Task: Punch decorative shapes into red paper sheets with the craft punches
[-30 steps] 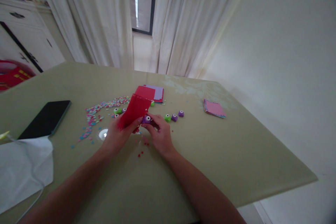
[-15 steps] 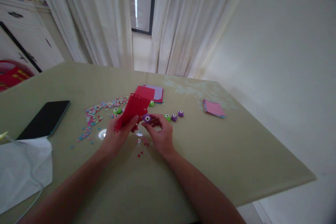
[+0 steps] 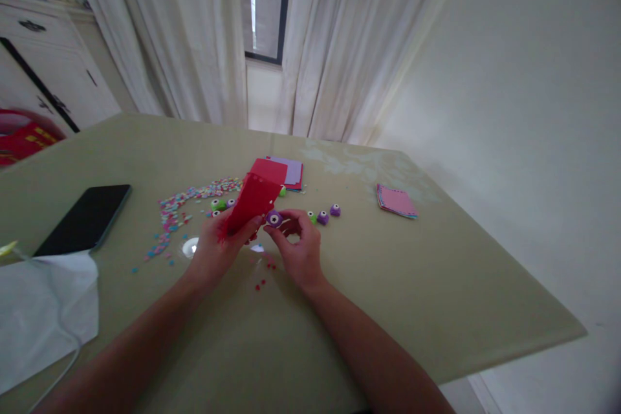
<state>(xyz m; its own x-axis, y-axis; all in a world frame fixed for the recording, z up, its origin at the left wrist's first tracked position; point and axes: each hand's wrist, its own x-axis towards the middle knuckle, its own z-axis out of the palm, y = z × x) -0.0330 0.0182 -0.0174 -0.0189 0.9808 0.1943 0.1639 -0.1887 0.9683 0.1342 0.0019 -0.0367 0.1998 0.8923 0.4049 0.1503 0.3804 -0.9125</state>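
My left hand (image 3: pixel 220 242) is closed on a red sheet of paper (image 3: pixel 255 197), tilted up off the table, with small holes along its edges. Between the thumb and fingers of my right hand (image 3: pixel 298 246) is a purple paper punch (image 3: pixel 274 218) with a star mark on its round white face. The punch sits right by the sheet's right edge; whether the paper is in its slot I cannot tell. Just right of my right hand stand a green punch (image 3: pixel 311 217) and purple punches (image 3: pixel 323 217). More punches (image 3: pixel 218 205) lie behind my left hand, partly hidden by the sheet.
Coloured paper cut-outs (image 3: pixel 194 194) are strewn at the left, and a few red bits (image 3: pixel 263 282) lie below my hands. Stacked paper (image 3: pixel 291 171) lies behind, a pink-topped stack (image 3: pixel 396 200) at right. A black phone (image 3: pixel 85 220) and a white sheet (image 3: pixel 48 317) are at left.
The purple punch was against the sheet's edge, then turned its star face toward me and came slightly away. The red sheet has tilted a little in my left hand.
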